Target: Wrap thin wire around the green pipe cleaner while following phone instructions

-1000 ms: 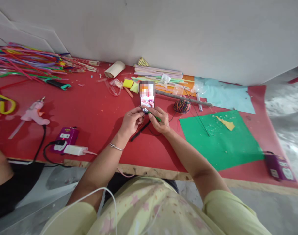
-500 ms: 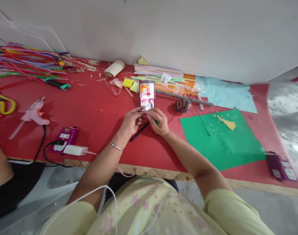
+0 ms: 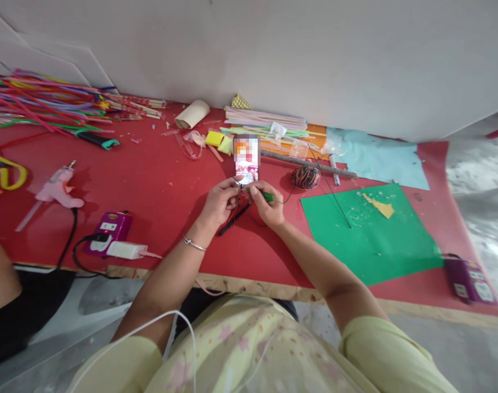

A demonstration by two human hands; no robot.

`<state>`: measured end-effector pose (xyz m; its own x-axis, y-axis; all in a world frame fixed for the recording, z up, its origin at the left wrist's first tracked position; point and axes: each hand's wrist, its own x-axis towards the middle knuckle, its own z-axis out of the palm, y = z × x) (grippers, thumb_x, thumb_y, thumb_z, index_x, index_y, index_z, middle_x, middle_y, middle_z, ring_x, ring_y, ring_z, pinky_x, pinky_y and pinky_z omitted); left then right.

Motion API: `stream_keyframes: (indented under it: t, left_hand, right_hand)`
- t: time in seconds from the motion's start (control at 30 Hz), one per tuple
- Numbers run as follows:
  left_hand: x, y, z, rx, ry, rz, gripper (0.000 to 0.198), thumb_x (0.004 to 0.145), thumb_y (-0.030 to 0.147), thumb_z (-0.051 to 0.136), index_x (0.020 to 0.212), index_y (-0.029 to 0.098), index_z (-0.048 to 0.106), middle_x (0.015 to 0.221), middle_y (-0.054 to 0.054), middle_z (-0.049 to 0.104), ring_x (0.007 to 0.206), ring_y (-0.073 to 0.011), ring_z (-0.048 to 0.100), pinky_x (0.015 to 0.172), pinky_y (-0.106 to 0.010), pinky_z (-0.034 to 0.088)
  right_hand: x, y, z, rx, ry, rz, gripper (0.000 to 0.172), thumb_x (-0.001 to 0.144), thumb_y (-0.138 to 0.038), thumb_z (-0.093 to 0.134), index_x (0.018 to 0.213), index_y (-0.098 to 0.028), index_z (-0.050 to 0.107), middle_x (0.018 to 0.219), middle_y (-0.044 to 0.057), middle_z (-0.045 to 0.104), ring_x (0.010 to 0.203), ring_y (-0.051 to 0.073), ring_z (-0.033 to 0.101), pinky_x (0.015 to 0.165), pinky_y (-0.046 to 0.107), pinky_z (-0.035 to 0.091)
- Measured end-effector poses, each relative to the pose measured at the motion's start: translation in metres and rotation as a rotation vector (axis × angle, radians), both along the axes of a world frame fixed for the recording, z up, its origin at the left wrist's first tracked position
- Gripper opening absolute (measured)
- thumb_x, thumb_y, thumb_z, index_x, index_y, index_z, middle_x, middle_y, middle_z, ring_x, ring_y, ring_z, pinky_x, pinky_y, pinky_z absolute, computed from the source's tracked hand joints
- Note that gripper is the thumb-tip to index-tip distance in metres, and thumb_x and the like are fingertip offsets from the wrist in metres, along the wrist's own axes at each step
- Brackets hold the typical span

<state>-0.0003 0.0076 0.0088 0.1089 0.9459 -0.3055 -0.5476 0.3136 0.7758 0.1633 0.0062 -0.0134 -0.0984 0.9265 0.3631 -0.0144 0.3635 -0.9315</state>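
Free to pass over red-covered counter (image 3: 159, 180) between pink plastic glue gun (image 3: 56, 188) and left grip (image 3: 220, 204), blocked ahead by lit rectangular phone (image 3: 247, 168), hindered rightward by round multicoloured yarn ball (image 3: 305, 177) and long grey stick (image 3: 287, 158), open above flat green sheet (image 3: 367, 240)

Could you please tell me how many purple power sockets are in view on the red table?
2: one purple socket near the front edge at left, beside a white adapter; a second socket at the near right corner.
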Motion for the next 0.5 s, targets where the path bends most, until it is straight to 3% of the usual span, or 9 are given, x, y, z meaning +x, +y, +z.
stream_keyframes:
  t: [0.3,0.5]
  left_hand:
    - [0.005,-0.001,0.003,0.049,0.053,0.120,0.050,0.063,0.010,0.076,0.113,0.017,0.078,0.069,0.006,0.057,0.045,-0.0012,0.035,0.041,-0.019,0.020]
    - [0.004,0.000,-0.003,0.130,0.112,0.201,0.051,0.065,0.011,0.076,0.115,0.020,0.079,0.069,0.006,0.055,0.048,-0.0019,0.036,0.045,-0.018,0.024]
  right_hand:
    - [-0.003,0.004,-0.002,-0.204,0.137,0.020,0.027,0.087,-0.048,0.079,0.099,-0.024,0.080,0.083,0.001,0.077,0.067,0.013,0.066,0.064,0.027,0.056]
    - [-0.015,0.000,0.010,-0.240,0.152,-0.022,0.032,0.082,-0.048,0.083,0.100,-0.021,0.082,0.080,0.002,0.077,0.064,0.012,0.066,0.061,0.026,0.056]
